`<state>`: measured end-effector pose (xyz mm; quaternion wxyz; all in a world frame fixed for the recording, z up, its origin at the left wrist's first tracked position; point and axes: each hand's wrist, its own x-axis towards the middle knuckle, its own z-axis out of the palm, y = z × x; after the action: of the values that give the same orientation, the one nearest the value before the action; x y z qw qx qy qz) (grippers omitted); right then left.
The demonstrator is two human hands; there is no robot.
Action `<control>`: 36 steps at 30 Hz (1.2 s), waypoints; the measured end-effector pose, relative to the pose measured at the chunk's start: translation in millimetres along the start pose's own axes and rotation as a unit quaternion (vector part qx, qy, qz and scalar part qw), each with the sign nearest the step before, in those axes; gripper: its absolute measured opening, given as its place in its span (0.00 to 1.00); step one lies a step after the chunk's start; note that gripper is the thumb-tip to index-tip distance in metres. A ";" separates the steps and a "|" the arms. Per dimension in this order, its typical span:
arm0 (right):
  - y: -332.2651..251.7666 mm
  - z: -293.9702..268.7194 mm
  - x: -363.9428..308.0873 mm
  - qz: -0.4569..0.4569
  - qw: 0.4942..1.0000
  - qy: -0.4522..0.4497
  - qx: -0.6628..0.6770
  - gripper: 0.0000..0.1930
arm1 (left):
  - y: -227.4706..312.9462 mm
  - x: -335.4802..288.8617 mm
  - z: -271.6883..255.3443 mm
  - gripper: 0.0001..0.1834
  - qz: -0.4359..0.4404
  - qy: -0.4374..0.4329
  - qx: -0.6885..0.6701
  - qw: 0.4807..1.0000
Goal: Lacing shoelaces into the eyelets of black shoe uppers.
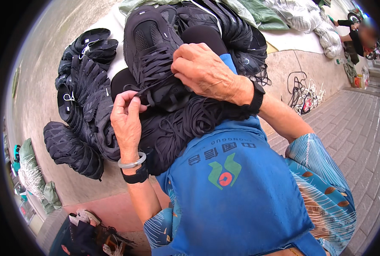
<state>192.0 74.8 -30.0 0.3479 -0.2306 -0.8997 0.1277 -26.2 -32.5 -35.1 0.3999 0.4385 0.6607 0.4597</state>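
Observation:
A black shoe [149,32] rests across my lap with its toe pointing away. Black lace crosses its front in several rows. My left hand [128,119] is closed in a pinch on a black shoelace [144,90] near the shoe's ankle opening. Along the right edge of the lacing, my right hand [209,72] has its fingers curled against the shoe; what they grip is hidden behind them. A thick bundle of loose black shoelaces [185,123] lies on my lap, between the shoe and my blue apron [258,183].
Stacked black shoes [87,81] lie to the left, and more black shoes [241,42] are heaped at the far right. Black and white laces [305,94] lie tangled on the ground at right. Another person [360,42] sits at the far right.

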 end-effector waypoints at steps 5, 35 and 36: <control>-2.8 -4.9 -0.8 0.047 0.998 -0.034 0.024 0.04 | -5.6 0.6 -2.0 0.05 -0.014 0.023 -0.095 0.995; 35.9 8.1 16.6 0.377 0.903 -0.012 0.205 0.29 | 22.5 -38.3 42.9 0.25 0.081 -0.222 0.231 0.944; 36.6 6.4 17.0 0.396 0.891 -0.015 0.220 0.26 | 20.9 -38.4 43.9 0.25 0.079 -0.219 0.233 0.944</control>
<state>188.4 114.4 -39.2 0.2969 -0.4832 -0.6880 0.4528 30.5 -53.6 -21.6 0.3842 0.6597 0.6088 0.2158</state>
